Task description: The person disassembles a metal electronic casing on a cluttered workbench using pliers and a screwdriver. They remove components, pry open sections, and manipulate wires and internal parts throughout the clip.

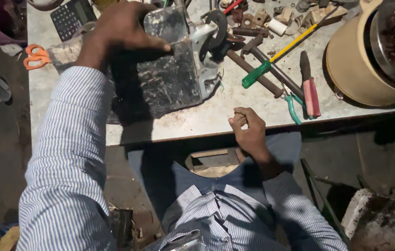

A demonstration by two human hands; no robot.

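Left hand (123, 28) is up at the far side of the workbench (216, 114), palm down, fingers curled over the top edge of a clear, scuffed plastic housing (169, 79) and gripping it, thumb stretched toward the right. That housing sits near the middle of the bench, tipped up on its lower edge, its long axis running from the near edge of the bench away toward the far clutter; its pale grey frame faces right. Right hand (248, 128) hovers at the bench's near edge, fingers pinched narrow together; whether something tiny sits between the tips, I cannot tell. Just right of the housing lie a green-handled screwdriver (276, 58) with a yellow shaft pointing up to the right, a dark hammer (272, 69) and red-handled pliers (310, 86). Orange scissors (37, 56) rest at the left edge, a black calculator (71, 16) behind them. A big beige round container (360, 60) fills the right corner.
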